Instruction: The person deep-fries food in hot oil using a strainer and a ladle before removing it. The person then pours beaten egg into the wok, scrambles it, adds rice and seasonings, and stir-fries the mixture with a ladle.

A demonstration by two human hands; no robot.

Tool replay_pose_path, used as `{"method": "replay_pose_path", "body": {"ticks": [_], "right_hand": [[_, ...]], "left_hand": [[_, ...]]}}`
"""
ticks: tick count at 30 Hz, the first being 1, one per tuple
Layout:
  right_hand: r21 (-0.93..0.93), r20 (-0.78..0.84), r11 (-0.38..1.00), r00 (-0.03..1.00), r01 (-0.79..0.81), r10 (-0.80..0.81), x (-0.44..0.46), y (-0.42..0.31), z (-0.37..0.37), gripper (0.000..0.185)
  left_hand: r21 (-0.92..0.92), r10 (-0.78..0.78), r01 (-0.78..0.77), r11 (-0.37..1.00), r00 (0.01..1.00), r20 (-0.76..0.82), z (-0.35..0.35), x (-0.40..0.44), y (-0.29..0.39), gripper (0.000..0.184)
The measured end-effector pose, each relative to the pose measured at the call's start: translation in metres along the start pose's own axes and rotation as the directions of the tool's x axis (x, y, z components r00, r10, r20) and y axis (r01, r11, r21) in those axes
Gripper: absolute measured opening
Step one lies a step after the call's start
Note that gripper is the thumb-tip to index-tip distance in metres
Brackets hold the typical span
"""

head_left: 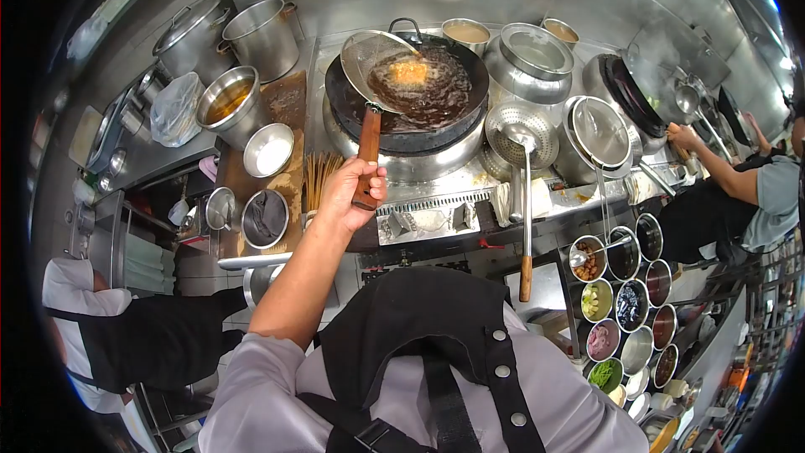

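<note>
My left hand [356, 187] is closed around the wooden handle of a mesh skimmer [362, 67]. The skimmer's round mesh is tilted over the left side of a black wok [344, 113]. Dark oil [432, 101] bubbles in the wok, and a golden piece of food [408, 74] sits in it beside the mesh rim. What kind of food it is, I cannot make out. Only the sleeve of my right arm shows at the bottom; my right hand is outside the picture.
A perforated ladle [503, 130] and a long-handled ladle [527, 138] lie right of the wok. Several ingredient tubs [597, 298] stand at lower right. Pots [264, 38] and bowls [268, 151] are at left. One person [738, 193] works at right, another [126, 327] stands at left.
</note>
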State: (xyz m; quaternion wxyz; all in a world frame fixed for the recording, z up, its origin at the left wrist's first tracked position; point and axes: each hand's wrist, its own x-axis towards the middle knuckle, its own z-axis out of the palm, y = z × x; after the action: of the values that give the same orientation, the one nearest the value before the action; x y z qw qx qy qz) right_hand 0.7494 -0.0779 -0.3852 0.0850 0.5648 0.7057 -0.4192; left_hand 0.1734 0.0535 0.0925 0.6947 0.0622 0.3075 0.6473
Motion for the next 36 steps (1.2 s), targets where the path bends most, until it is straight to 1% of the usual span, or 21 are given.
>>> {"method": "replay_pose_path", "body": {"ticks": [4, 6, 7, 10, 12, 13, 15, 16, 17, 18, 19, 20, 21, 22, 23, 24, 26, 27, 29, 32, 36], "right_hand": [[-0.009, 0.029, 1.000, 0.999, -0.018, 0.018, 0.008, -0.016, -0.012, 0.046], [0.058, 0.011, 0.994, 0.996, -0.089, 0.088, 0.008, -0.033, -0.019, 0.049], [0.058, 0.011, 0.994, 0.996, -0.087, 0.087, 0.008, -0.037, -0.021, 0.049], [0.088, 0.015, 0.995, 0.999, -0.053, 0.052, 0.009, -0.040, -0.023, 0.051], [0.045, -0.005, 0.998, 0.999, 0.037, -0.037, 0.015, -0.030, -0.017, 0.054], [0.044, -0.004, 0.998, 0.999, 0.038, -0.038, 0.018, -0.026, -0.015, 0.054], [-0.001, -0.088, 0.992, 0.988, 0.124, -0.123, 0.023, -0.018, -0.012, 0.043], [0.057, -0.100, 0.992, 0.989, 0.116, -0.110, 0.021, -0.022, -0.020, 0.041], [0.321, -0.075, 0.945, 0.997, 0.056, -0.034, 0.014, -0.042, -0.042, 0.039], [0.663, -0.022, 0.748, 0.998, -0.024, 0.052, 0.010, -0.063, -0.063, 0.038], [0.909, 0.031, 0.411, 0.994, -0.070, 0.102, 0.004, -0.084, -0.087, 0.036], [0.986, 0.056, 0.151, 0.993, -0.072, 0.106, 0.001, -0.104, -0.108, 0.035], [0.996, 0.062, 0.050, 0.993, -0.068, 0.099, -0.002, -0.124, -0.127, 0.035], [0.998, 0.067, -0.023, 0.992, -0.065, 0.111, -0.010, -0.149, -0.151, 0.041], [0.994, 0.073, -0.095, 0.990, -0.061, 0.122, -0.015, -0.170, -0.170, 0.049], [0.993, 0.072, -0.098, 0.990, -0.060, 0.125, -0.013, -0.182, -0.181, 0.049], [1.000, 0.009, 0.010, 0.992, -0.010, 0.125, -0.010, -0.197, -0.195, 0.058], [1.000, 0.009, 0.007, 0.992, -0.010, 0.127, -0.007, -0.197, -0.197, 0.058], [0.998, 0.051, -0.052, 0.995, -0.047, 0.082, -0.002, -0.197, -0.199, 0.058], [0.996, 0.066, -0.065, 0.991, -0.059, 0.116, -0.003, -0.201, -0.196, 0.056], [0.993, 0.100, -0.069, 0.991, -0.094, 0.093, -0.004, -0.195, -0.188, 0.054]], "left_hand": [[0.013, 0.007, -0.007, 1.000, 1.000, 0.000, 0.001, -0.001, 0.001, 0.023], [0.030, 0.002, -0.002, 1.000, 1.000, -0.022, 0.003, -0.001, 0.001, 0.025], [0.030, 0.004, -0.003, 1.000, 1.000, -0.022, 0.004, -0.002, 0.001, 0.025], [0.050, 0.018, -0.017, 0.999, 1.000, -0.012, 0.004, -0.003, 0.000, 0.026], [0.058, 0.025, -0.025, 0.998, 1.000, 0.001, 0.001, -0.002, -0.001, 0.027], [0.058, 0.027, -0.027, 0.998, 1.000, 0.000, 0.000, -0.002, -0.002, 0.027], [0.078, 0.038, -0.036, 0.996, 0.999, -0.022, 0.000, -0.003, -0.004, 0.032], [0.076, 0.040, -0.039, 0.996, 0.999, -0.024, -0.001, -0.004, -0.005, 0.032], [0.080, 0.045, -0.043, 0.996, 0.999, -0.020, -0.001, -0.005, -0.007, 0.036], [0.084, 0.047, -0.046, 0.995, 0.999, -0.015, -0.002, -0.007, -0.009, 0.039], [0.084, 0.045, -0.044, 0.995, 0.999, -0.015, -0.004, -0.008, -0.011, 0.039], [0.094, 0.055, -0.056, 0.994, 0.998, 0.012, -0.006, -0.009, -0.014, 0.042], [0.103, 0.064, -0.068, 0.992, 0.997, 0.040, -0.009, -0.010, -0.016, 0.046], [0.116, 0.061, -0.067, 0.991, 0.997, 0.052, -0.012, -0.009, -0.018, 0.052], [0.118, 0.057, -0.063, 0.991, 0.997, 0.053, -0.015, -0.010, -0.019, 0.052], [0.102, 0.057, -0.064, 0.993, 0.996, 0.072, -0.017, -0.011, -0.020, 0.055], [0.088, 0.053, -0.061, 0.994, 0.994, 0.091, -0.021, -0.010, -0.021, 0.057], [0.075, 0.053, -0.061, 0.995, 0.994, 0.099, -0.023, -0.010, -0.021, 0.060], [0.061, 0.052, -0.059, 0.996, 0.993, 0.106, -0.027, -0.009, -0.022, 0.063], [0.074, 0.061, -0.069, 0.995, 0.993, 0.105, -0.028, -0.010, -0.022, 0.065], [0.096, 0.060, -0.070, 0.993, 0.992, 0.108, -0.026, -0.012, -0.020, 0.067]]}}
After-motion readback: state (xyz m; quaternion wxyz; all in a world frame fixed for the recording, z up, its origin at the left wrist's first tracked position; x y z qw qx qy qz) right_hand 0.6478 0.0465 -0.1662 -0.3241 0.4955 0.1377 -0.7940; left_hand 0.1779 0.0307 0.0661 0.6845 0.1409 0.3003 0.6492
